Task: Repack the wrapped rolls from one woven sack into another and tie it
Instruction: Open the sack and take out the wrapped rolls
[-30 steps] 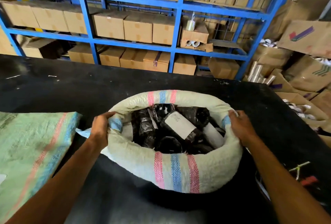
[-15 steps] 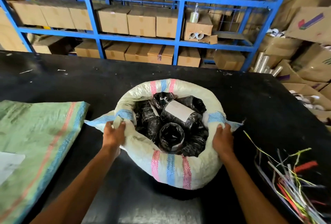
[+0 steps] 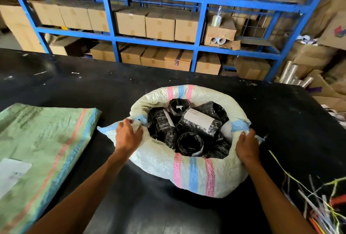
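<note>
My left hand (image 3: 128, 136) and right hand (image 3: 247, 145) each clutch a side of the white sack's (image 3: 187, 174) rolled rim. It sits mid-worktop (image 3: 93, 87), full of black wrapped rolls (image 3: 189, 131); the green sack (image 3: 43, 140) lies flat at the left edge.

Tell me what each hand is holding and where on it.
Both grip the white sack by its rolled-down rim: the left hand on the left side fold, the right hand on the right side fold. Neither touches the black wrapped rolls.
</note>
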A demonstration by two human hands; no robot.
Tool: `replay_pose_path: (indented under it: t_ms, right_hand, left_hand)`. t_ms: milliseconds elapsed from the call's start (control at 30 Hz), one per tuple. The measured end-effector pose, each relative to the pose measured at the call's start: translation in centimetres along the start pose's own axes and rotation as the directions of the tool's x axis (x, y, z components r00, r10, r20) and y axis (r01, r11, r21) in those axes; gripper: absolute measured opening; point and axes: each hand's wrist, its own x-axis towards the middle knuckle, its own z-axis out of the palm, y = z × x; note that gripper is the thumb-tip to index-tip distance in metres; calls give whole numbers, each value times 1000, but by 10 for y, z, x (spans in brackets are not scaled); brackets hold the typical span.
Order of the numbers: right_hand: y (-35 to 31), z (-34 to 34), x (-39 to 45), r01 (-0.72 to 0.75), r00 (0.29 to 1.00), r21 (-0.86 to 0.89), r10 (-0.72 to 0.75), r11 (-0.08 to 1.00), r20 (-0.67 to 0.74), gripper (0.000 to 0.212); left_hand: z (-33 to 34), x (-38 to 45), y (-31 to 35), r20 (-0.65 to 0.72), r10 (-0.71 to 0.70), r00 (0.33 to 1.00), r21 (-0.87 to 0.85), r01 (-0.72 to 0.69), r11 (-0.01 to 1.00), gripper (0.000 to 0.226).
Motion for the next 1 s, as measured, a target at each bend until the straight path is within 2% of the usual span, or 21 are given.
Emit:
replay_pose_path:
  t_ms: [33, 67, 133, 167, 200, 233, 267, 300, 333, 400, 500, 600, 700, 767, 833, 1000]
  right_hand:
    - [-3, -2, 2, 41, 998, -67, -44, 997, -45, 49]
    - [-7, -5, 1, 116, 987, -116, -128, 986, -102, 55]
    - [-22, -6, -6, 318, 935, -120, -332, 941, -127, 64]
    - [-31, -6, -10, 417, 902, -119, -426, 901, -66, 68]
    - [-35, -1, -13, 490, 871, -154, -488, 858, 51, 71]
    - [-41, 4, -16, 531, 845, -223, -490, 818, 213, 77]
    - [-42, 11, -19, 551, 821, -311, -437, 775, 367, 83]
    - [-41, 17, -19, 562, 804, -390, -373, 729, 462, 89]
    - [-39, 23, -20, 562, 805, -430, -345, 707, 483, 94]
    - [-36, 27, -21, 520, 846, -457, -361, 721, 393, 96]
    - [-32, 38, -22, 494, 869, -491, -394, 718, 299, 97]
    - [-29, 45, -18, 492, 865, -375, -394, 785, 310, 96]
    - [-30, 34, -19, 462, 863, -150, -404, 874, 303, 92]
    - [-37, 18, -26, 449, 867, 17, -440, 893, 234, 83]
    - [-45, -6, -35, 447, 871, 128, -464, 885, 164, 77]
    - [-57, -85, -59, 436, 897, 249, -439, 865, -44, 79]
  left_hand:
    - [-1, 3, 8, -91, 143, 986, 164, -127, 978, 51]
    - [-3, 5, 18, -137, 290, 947, 239, -253, 937, 53]
    - [-3, 13, 41, -57, 485, 873, 209, -465, 860, 45]
    - [1, 18, 50, 39, 535, 844, 181, -533, 827, 41]
    - [9, 24, 55, 160, 549, 820, 181, -572, 800, 41]
    - [17, 28, 58, 293, 521, 802, 220, -587, 779, 46]
    - [26, 32, 57, 414, 461, 785, 288, -593, 752, 51]
    - [34, 35, 54, 502, 390, 772, 380, -602, 703, 54]
    - [42, 37, 49, 541, 345, 767, 473, -616, 630, 54]
    - [53, 35, 43, 522, 326, 788, 595, -610, 524, 53]
    - [63, 28, 46, 454, 358, 816, 669, -577, 469, 61]
    - [65, 29, 48, 447, 372, 813, 636, -582, 507, 67]
    - [46, 35, 57, 430, 390, 814, 648, -579, 495, 74]
    - [30, 41, 73, 370, 430, 823, 666, -558, 495, 73]
    - [10, 37, 96, 294, 486, 823, 619, -552, 559, 61]
    - [-22, -14, 156, 186, 623, 760, 408, -636, 655, 42]
